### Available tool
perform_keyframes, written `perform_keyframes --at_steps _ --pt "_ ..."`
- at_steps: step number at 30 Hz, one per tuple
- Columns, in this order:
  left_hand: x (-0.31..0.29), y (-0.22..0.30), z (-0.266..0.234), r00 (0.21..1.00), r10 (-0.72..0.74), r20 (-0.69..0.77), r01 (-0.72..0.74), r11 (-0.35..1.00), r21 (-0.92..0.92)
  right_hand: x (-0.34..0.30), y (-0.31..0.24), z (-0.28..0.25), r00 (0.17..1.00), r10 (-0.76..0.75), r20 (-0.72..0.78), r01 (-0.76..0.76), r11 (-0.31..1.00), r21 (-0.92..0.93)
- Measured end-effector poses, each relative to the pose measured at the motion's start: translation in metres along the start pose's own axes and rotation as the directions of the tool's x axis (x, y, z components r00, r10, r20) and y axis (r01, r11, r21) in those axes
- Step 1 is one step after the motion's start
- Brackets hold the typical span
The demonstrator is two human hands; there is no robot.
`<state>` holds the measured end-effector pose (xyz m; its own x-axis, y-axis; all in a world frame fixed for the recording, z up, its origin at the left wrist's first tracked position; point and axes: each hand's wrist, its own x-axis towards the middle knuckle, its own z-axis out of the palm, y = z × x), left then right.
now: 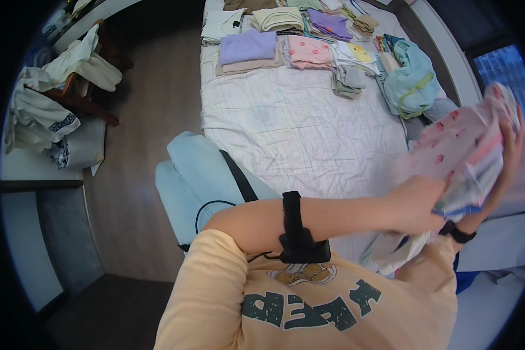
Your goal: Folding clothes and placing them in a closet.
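Observation:
At the right side of the bed, a thin pink garment [449, 146] with a small red fruit print is raised off the surface and partly smeared by motion. My left hand [417, 201] reaches across my body, its fingers closed at the garment's lower near edge. My right hand [510, 143] grips the far right side of it, fingers curled round the cloth. Under the hands show other crumpled cloths [405, 251], white and multicoloured, close against my front. The garment hides part of both hands' fingers.
Rows of folded clothes lie at the bed's far end, among them a lavender stack [248, 46] and a pink printed stack [309, 52]. A light-blue bundle [411, 79] lies at the right. The white bedspread [274, 116] spreads before me. A chair draped with clothes [79, 64] stands left.

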<state>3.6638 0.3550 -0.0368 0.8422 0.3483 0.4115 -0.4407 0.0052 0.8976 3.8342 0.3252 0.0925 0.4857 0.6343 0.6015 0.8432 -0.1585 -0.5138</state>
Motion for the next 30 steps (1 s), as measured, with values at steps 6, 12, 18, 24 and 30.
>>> perform_keyframes --at_steps 6,12,18,24,30 --pt "-0.034 -0.068 -0.071 0.941 -0.33 -0.077 0.304 0.923 -0.237 0.021 0.079 0.124 0.964 0.084 0.252 -0.081 0.996 -0.02" --pt "-0.123 -0.139 -0.22 0.529 -0.794 -0.3 0.756 0.601 -0.259 -0.089 0.108 0.3 0.796 0.151 0.586 -0.167 0.986 -0.027" --pt "-0.245 -0.219 -0.301 0.52 -0.427 -0.74 0.819 0.496 0.289 -0.128 0.091 0.283 0.635 0.235 0.736 -0.286 0.956 -0.059" --pt "-0.195 -0.186 -0.265 0.793 -0.228 -0.564 0.552 0.66 0.509 -0.209 0.146 0.196 -0.119 0.401 0.908 -0.222 0.881 -0.418" --pt "-0.154 -0.196 -0.195 0.938 -0.34 -0.068 0.289 0.656 0.697 -0.344 0.113 0.115 -0.805 0.33 0.493 -0.249 0.567 -0.785"
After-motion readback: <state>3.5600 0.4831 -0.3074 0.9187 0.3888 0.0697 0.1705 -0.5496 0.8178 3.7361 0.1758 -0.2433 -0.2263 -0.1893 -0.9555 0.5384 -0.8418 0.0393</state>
